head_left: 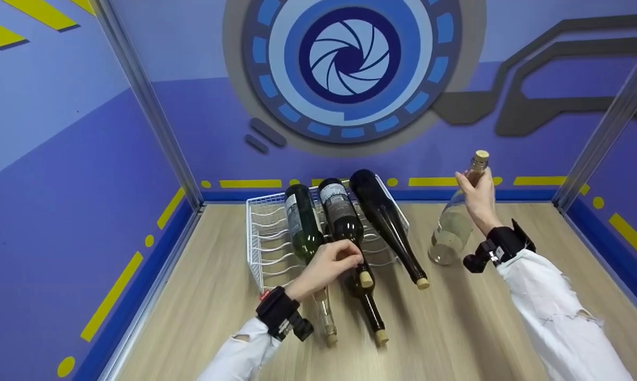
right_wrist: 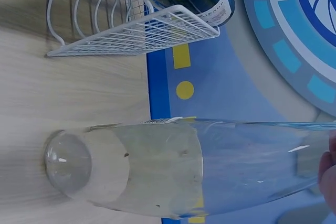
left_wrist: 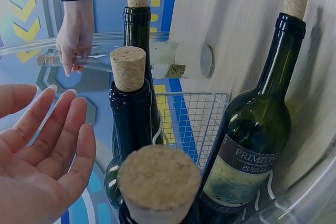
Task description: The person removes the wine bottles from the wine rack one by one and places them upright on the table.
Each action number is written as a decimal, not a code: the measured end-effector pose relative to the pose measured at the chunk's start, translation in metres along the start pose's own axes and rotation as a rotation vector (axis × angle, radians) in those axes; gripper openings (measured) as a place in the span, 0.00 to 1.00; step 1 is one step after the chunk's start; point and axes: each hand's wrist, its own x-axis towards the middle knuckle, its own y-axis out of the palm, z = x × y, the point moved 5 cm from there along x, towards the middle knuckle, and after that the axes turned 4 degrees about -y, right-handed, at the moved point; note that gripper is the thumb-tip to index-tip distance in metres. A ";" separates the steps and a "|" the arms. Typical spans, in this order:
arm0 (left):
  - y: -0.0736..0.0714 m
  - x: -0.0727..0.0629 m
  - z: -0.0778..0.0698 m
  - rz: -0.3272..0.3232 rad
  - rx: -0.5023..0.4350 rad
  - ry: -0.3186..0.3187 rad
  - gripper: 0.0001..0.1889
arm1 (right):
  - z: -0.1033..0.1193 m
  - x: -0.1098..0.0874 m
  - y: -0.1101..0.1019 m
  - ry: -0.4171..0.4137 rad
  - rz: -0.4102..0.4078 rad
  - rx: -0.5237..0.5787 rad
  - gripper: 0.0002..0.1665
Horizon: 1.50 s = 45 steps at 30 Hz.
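Observation:
My right hand (head_left: 480,198) grips the neck of a clear glass bottle (head_left: 452,225) topped with a cork. The bottle stands right of the rack, its base at the tabletop; whether it touches is hard to tell. My left hand (head_left: 326,269) hovers over the bottle necks; the left wrist view shows its fingers (left_wrist: 76,153) loosely spread, holding nothing. Beside it, a labelled dark bottle (head_left: 339,203) lies in the white wire rack (head_left: 250,238). A green bottle (head_left: 301,219) lies left of that one, its neck partly hidden by the hand, and another dark bottle (head_left: 382,209) lies right.
Below the upper bottles, a corked dark bottle (head_left: 371,312) and a corked clear bottle neck (head_left: 324,312) point toward me. The wooden tabletop (head_left: 217,317) is bounded by a patterned back wall (head_left: 191,132) and side panels with metal posts (head_left: 143,95).

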 end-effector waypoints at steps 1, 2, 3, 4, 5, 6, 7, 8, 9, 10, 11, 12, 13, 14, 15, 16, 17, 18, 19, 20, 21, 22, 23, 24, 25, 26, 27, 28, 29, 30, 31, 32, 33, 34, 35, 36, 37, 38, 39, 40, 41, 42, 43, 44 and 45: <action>0.000 0.000 0.000 0.001 -0.005 -0.001 0.05 | -0.001 0.001 0.000 -0.002 -0.004 0.005 0.21; 0.001 0.000 0.001 0.004 -0.014 -0.002 0.05 | -0.001 0.001 0.000 0.000 -0.001 0.008 0.22; 0.001 0.000 0.001 0.008 -0.019 -0.004 0.05 | -0.002 0.002 0.000 0.000 0.003 0.013 0.22; 0.002 0.000 0.002 0.011 -0.023 -0.006 0.05 | 0.003 0.000 0.000 0.000 0.015 0.017 0.21; 0.002 0.000 0.003 0.014 -0.026 -0.008 0.05 | 0.006 0.000 0.000 0.001 0.029 0.021 0.21; 0.002 0.001 0.003 0.014 -0.026 -0.009 0.05 | 0.007 0.000 0.001 -0.001 0.048 0.021 0.21; 0.002 0.001 0.004 0.013 -0.026 -0.008 0.05 | 0.007 0.000 0.001 -0.002 0.066 0.020 0.21; 0.002 0.001 0.004 0.013 -0.026 -0.007 0.05 | 0.007 0.000 0.001 -0.002 0.086 0.019 0.20; 0.002 0.001 0.004 0.013 -0.023 -0.008 0.05 | 0.007 0.000 0.002 -0.006 0.100 0.024 0.20; 0.002 0.002 0.005 0.014 -0.023 -0.009 0.05 | 0.007 0.000 0.002 -0.007 0.113 0.021 0.20; 0.002 0.002 0.005 0.013 -0.024 -0.008 0.05 | 0.003 0.002 0.002 -0.007 0.120 0.013 0.20; 0.002 0.002 0.005 0.014 -0.025 -0.008 0.05 | 0.000 0.004 0.003 -0.010 0.125 0.006 0.20; 0.002 0.003 0.006 0.016 -0.028 -0.010 0.05 | -0.002 0.005 0.003 -0.012 0.125 0.004 0.21; 0.001 0.003 0.006 0.017 -0.031 -0.012 0.05 | -0.002 0.005 0.004 -0.015 0.127 0.003 0.20; 0.001 0.004 0.006 0.017 -0.032 -0.014 0.05 | -0.002 0.006 0.005 -0.019 0.130 0.005 0.20; 0.000 0.004 0.007 0.016 -0.035 -0.016 0.05 | -0.002 0.007 0.005 -0.022 0.137 0.004 0.20; 0.000 0.004 0.007 0.015 -0.036 -0.016 0.05 | -0.002 0.007 0.006 -0.025 0.145 0.007 0.20; -0.001 0.004 0.006 0.015 -0.034 -0.015 0.05 | -0.002 0.008 0.007 -0.025 0.155 0.006 0.20; -0.001 0.004 0.006 0.015 -0.034 -0.011 0.05 | -0.001 0.008 0.007 -0.027 0.161 0.002 0.20; -0.001 0.004 0.005 0.013 -0.031 -0.005 0.05 | -0.001 0.009 0.008 -0.028 0.168 -0.001 0.20; -0.001 0.004 0.004 0.013 -0.029 -0.001 0.05 | -0.001 0.009 0.008 -0.026 0.176 -0.009 0.20; -0.001 0.005 0.004 0.012 -0.029 0.003 0.05 | -0.001 0.010 0.008 -0.024 0.180 -0.016 0.21; -0.001 0.005 0.003 0.014 -0.031 0.008 0.05 | -0.001 0.010 0.008 -0.024 0.180 -0.022 0.21; -0.001 0.005 0.003 0.014 -0.032 0.010 0.05 | -0.001 0.010 0.007 -0.022 0.180 -0.028 0.21; 0.000 0.005 0.003 0.016 -0.036 0.009 0.05 | -0.002 0.010 0.006 -0.022 0.180 -0.034 0.21; 0.000 0.004 0.003 0.016 -0.040 0.006 0.05 | -0.003 0.009 0.006 -0.018 0.187 -0.042 0.22; 0.001 0.004 0.004 0.018 -0.048 -0.001 0.05 | -0.003 0.009 0.005 -0.016 0.190 -0.052 0.22; 0.001 0.004 0.004 0.020 -0.053 -0.006 0.05 | -0.004 0.008 0.004 -0.014 0.193 -0.061 0.22; 0.002 0.003 0.005 0.020 -0.057 -0.011 0.05 | -0.005 0.007 0.003 -0.013 0.195 -0.072 0.23; 0.002 0.003 0.005 0.020 -0.059 -0.016 0.05 | -0.005 0.005 0.002 -0.010 0.202 -0.084 0.24; 0.002 0.003 0.006 0.021 -0.063 -0.019 0.05 | -0.005 0.004 0.001 -0.008 0.209 -0.095 0.25; 0.002 0.003 0.006 0.023 -0.067 -0.021 0.05 | -0.005 0.004 0.000 -0.005 0.216 -0.104 0.27; 0.002 0.003 0.006 0.026 -0.072 -0.023 0.05 | -0.005 0.003 -0.002 0.003 0.221 -0.106 0.29; 0.002 0.003 0.006 0.027 -0.074 -0.022 0.05 | -0.004 0.002 -0.003 0.017 0.228 -0.109 0.32; 0.002 0.002 0.006 0.027 -0.074 -0.022 0.05 | -0.004 0.001 -0.004 0.030 0.232 -0.104 0.35; 0.002 0.002 0.007 0.026 -0.075 -0.022 0.05 | -0.004 0.000 -0.006 0.045 0.236 -0.102 0.39; 0.001 0.002 0.006 0.026 -0.075 -0.021 0.05 | -0.003 0.000 -0.008 0.056 0.234 -0.102 0.43; 0.000 0.001 0.006 0.023 -0.073 -0.020 0.05 | -0.002 -0.001 -0.009 0.067 0.226 -0.103 0.47; -0.001 0.000 0.006 0.020 -0.070 -0.019 0.05 | -0.001 -0.001 -0.011 0.075 0.213 -0.103 0.50; -0.002 0.000 0.006 0.015 -0.067 -0.019 0.05 | 0.001 -0.001 -0.014 0.074 0.197 -0.108 0.52; -0.004 0.000 0.005 0.012 -0.061 -0.019 0.05 | 0.003 -0.001 -0.016 0.067 0.182 -0.112 0.54; -0.005 -0.001 0.005 0.010 -0.057 -0.019 0.05 | 0.005 -0.001 -0.017 0.059 0.170 -0.121 0.54; -0.006 -0.001 0.004 0.009 -0.054 -0.020 0.05 | 0.008 0.000 -0.020 0.047 0.154 -0.124 0.55; -0.007 -0.001 0.004 0.009 -0.051 -0.020 0.05 | 0.011 0.000 -0.022 0.035 0.141 -0.124 0.55; -0.009 0.000 0.005 0.008 -0.050 -0.019 0.05 | 0.015 0.000 -0.024 0.021 0.129 -0.122 0.54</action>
